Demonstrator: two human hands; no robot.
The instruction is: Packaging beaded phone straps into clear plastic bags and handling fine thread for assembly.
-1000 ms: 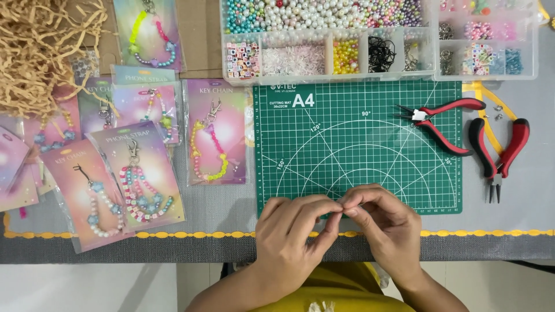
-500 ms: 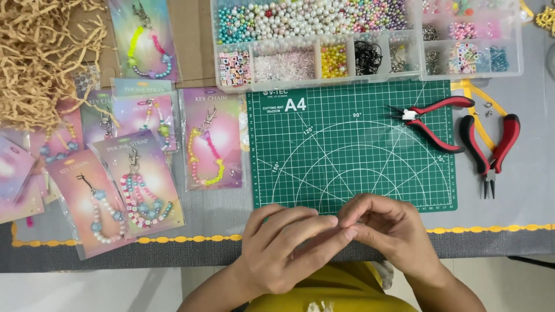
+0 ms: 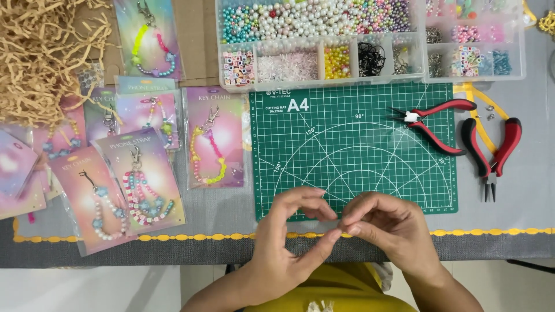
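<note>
A: What's nearest, at the front edge of the tabletop?

B: Both hands. The left hand and right hand meet fingertip to fingertip over the near edge of the green cutting mat. The fingers are pinched together on something too small to make out; I can't tell what it is.

A: And the packages?

B: Toward the left edge lie clear sleeves with pink-and-purple backing cards, each rectangular and holding a beaded strap in pastel beads. More cards fan back toward the far left corner, beside a heap of tan paper shred.

A: To the right?

B: Two red-handled pliers, one on the mat's right edge, one just off it.

A: Farthest?

B: Clear compartment boxes along the far edge, filled with pearly, yellow and lettered beads.
</note>
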